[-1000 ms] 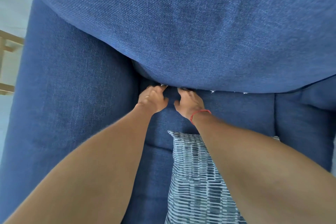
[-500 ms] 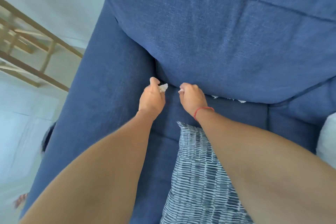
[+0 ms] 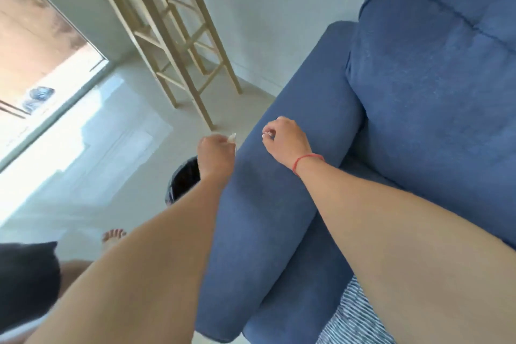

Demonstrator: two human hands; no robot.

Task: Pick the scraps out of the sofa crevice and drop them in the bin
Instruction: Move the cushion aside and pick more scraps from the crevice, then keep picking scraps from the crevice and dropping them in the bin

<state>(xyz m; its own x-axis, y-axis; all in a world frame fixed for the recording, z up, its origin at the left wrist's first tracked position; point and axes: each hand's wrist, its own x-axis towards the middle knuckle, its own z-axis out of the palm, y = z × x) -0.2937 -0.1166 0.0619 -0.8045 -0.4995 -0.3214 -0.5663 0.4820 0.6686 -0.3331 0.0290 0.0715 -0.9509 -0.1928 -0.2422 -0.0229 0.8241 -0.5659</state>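
While both arms stretch out over the blue sofa's armrest, each hand carries a small white scrap. The left hand hangs just past the armrest's outer edge, above the pale floor, fingers curled into a loose fist that pinches a bit of white paper scrap; the scrap pokes up and away from the knuckles, toward the wooden stool, its long axis roughly in line with the forearm. The right hand, with a red string bracelet at the wrist, hovers over the top of the armrest, fingertips closed on a second, smaller scrap. That one is too tiny and blurred for me to tell which way it points.

A dark bin stands on the floor just beside the armrest, directly under the left wrist and forearm, which cover most of its opening. Neither scrap is inside it; the left one sits above the bin's far rim, the right one is over the armrest fabric.

Beside the armrest on the seat side lies a striped cushion, partly under the right forearm. A bare foot rests on the floor on the bin's side of the armrest.
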